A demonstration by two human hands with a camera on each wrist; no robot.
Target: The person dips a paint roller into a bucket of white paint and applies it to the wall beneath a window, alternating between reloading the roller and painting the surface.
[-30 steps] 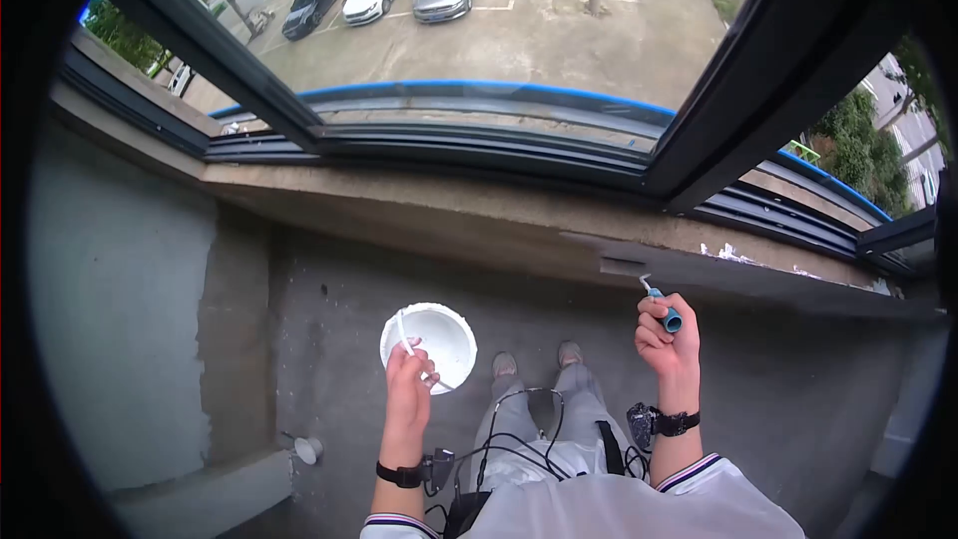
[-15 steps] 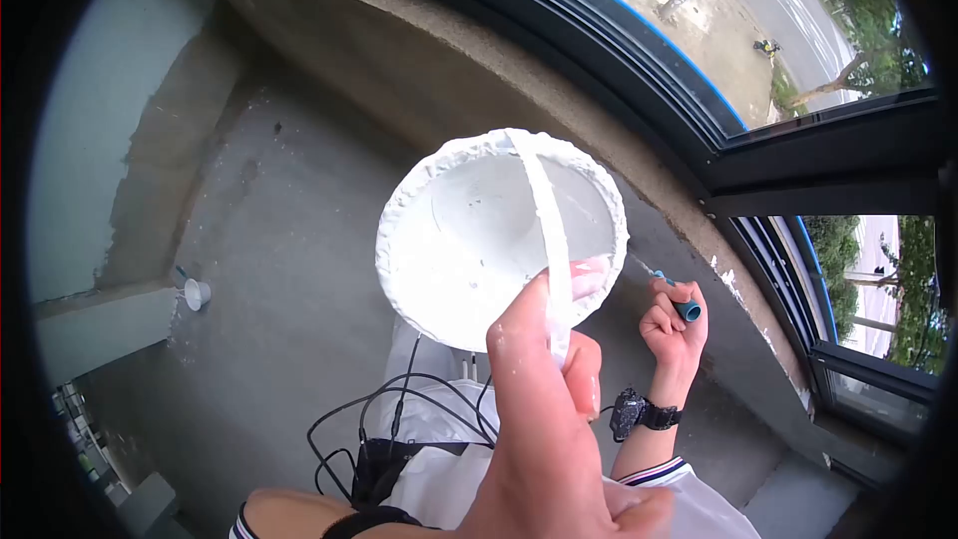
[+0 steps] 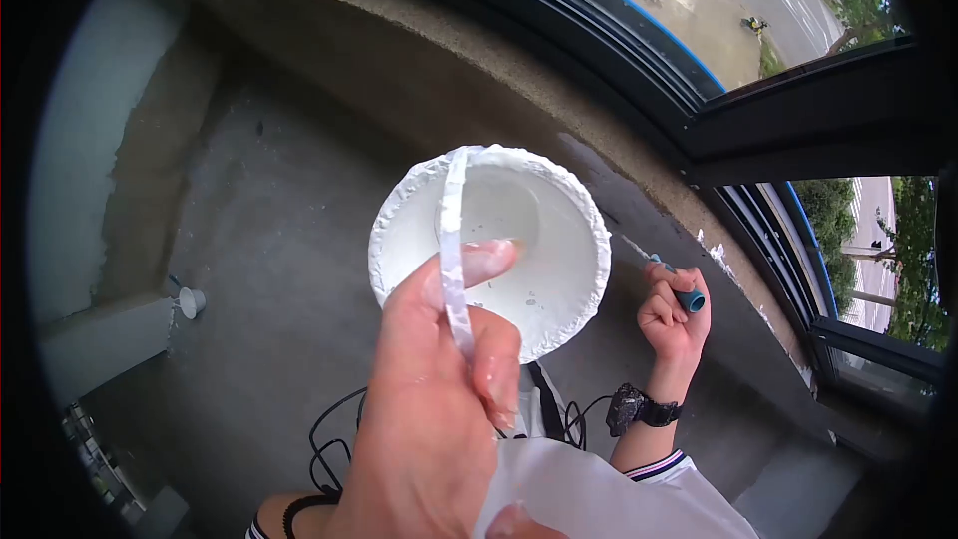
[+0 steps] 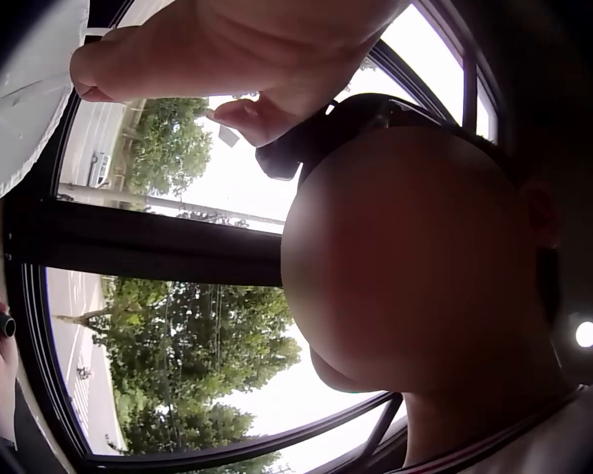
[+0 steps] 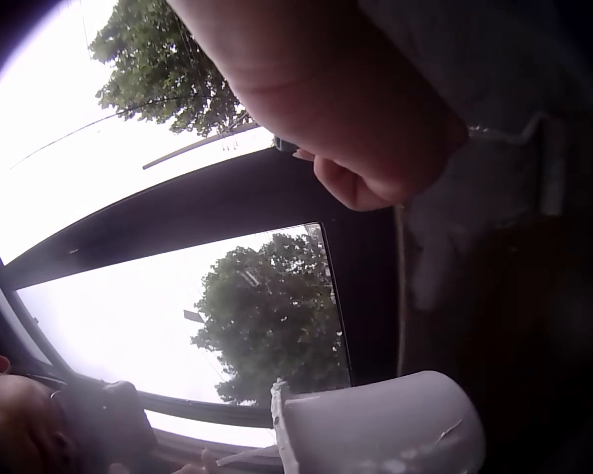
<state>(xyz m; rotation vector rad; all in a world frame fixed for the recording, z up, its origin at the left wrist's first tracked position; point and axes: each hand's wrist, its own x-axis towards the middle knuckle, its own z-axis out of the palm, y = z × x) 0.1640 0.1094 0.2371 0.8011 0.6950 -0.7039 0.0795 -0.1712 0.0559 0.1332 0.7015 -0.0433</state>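
My left hand (image 3: 429,389) grips the thin white handle of a white bucket (image 3: 564,240) and holds it up close below the head camera. White paint crusts the bucket's rim, and a little pale liquid shows at its bottom. To the right, my right hand (image 3: 674,324) holds a paint roller by its teal handle (image 3: 691,301), fingers curled round it. The roller's bent wire (image 5: 514,132) and slim roller head (image 5: 552,173) stand out dimly against the wall in the right wrist view, beyond the hand. White smears mark the left fingers.
A concrete sill (image 3: 479,50) under dark window frames (image 3: 828,120) runs diagonally past the right hand, with white paint spots (image 3: 720,260) on it. On the left, a small white cup (image 3: 192,301) is beside a low ledge (image 3: 110,339). Black cables (image 3: 329,434) hang near the body.
The left hand has raised the bucket toward the head camera, then shifted slightly left with it. The head view has turned. The right hand still holds the roller at the right.
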